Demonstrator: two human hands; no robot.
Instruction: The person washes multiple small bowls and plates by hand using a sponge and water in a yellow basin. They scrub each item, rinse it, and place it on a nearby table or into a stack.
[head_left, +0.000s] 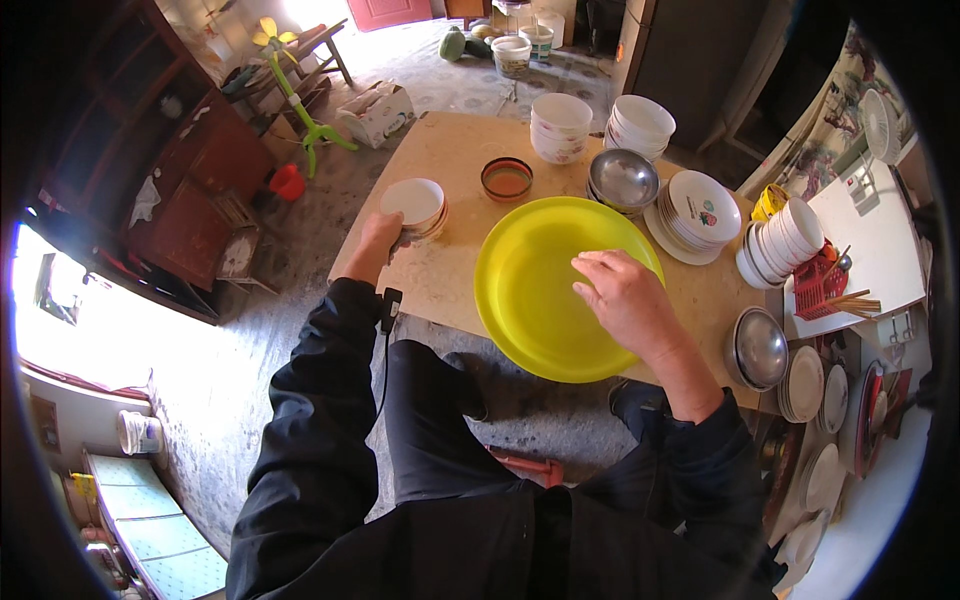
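Note:
My left hand (384, 234) grips the near left side of a small stack of white bowls (414, 202) at the left of the wooden table. Its thumb lies near the top rim, and the other fingers are partly hidden. My right hand (626, 300) hovers over the right side of a large yellow plastic basin (540, 300), holding nothing, with thumb and fingers slightly apart. The basin juts past the table's near edge, and no objects show inside it. Just beyond it sits a small round dish with a dark and red rim (507, 180).
At the table's (457, 146) back stand two stacks of white bowls (561, 127) (641, 126). Metal bowls (624, 180) and stacked plates (701, 210) sit right of the basin. Farther right are tilted bowls (787, 232), a red chopstick basket (817, 289) and more metal bowls (760, 347).

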